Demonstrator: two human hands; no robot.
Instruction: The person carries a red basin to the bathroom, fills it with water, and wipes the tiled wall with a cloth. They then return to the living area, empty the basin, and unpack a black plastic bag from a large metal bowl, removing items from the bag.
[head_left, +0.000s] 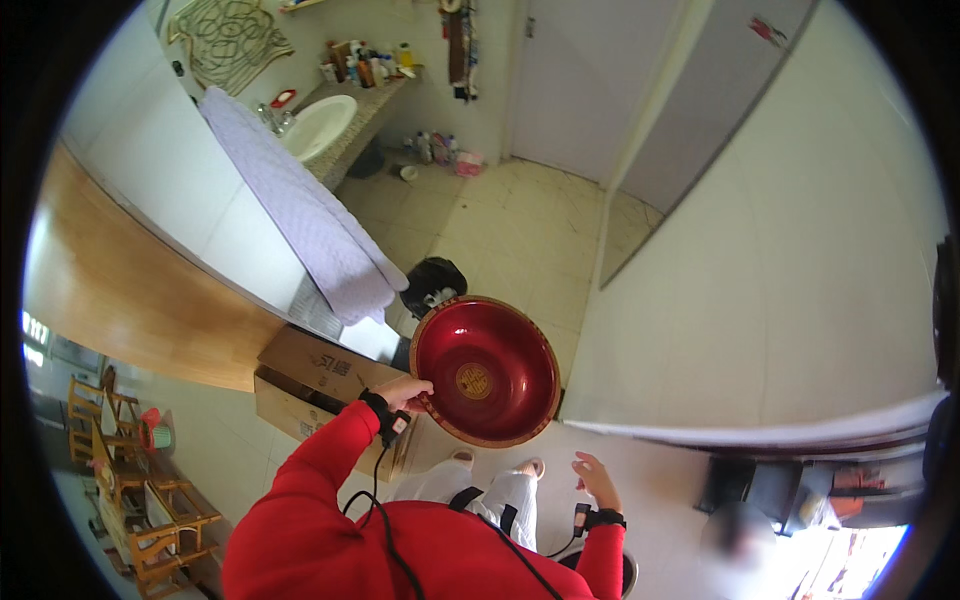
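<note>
A red basin (501, 382) with a patterned gold rim and a round gold emblem at its bottom is held up before me. My left hand (405, 393) grips its rim at the lower left, thumb on the inner side. My right hand (595, 478) hangs off to the right of the basin, fingers partly spread, touching nothing. Behind the basin's far left edge stands a black bin or bag (431, 279), partly hidden, with something pale in it. An open cardboard box (300, 401) lies left of the basin, under my left forearm.
A lilac towel (300, 210) hangs over the partition at left. Beyond it are a white sink (322, 126) and a counter with bottles. Tiled floor (517, 217) leads to a closed door (585, 90). Wooden chairs (161, 525) stand lower left; a round container (630, 574) is partly hidden beside my right arm.
</note>
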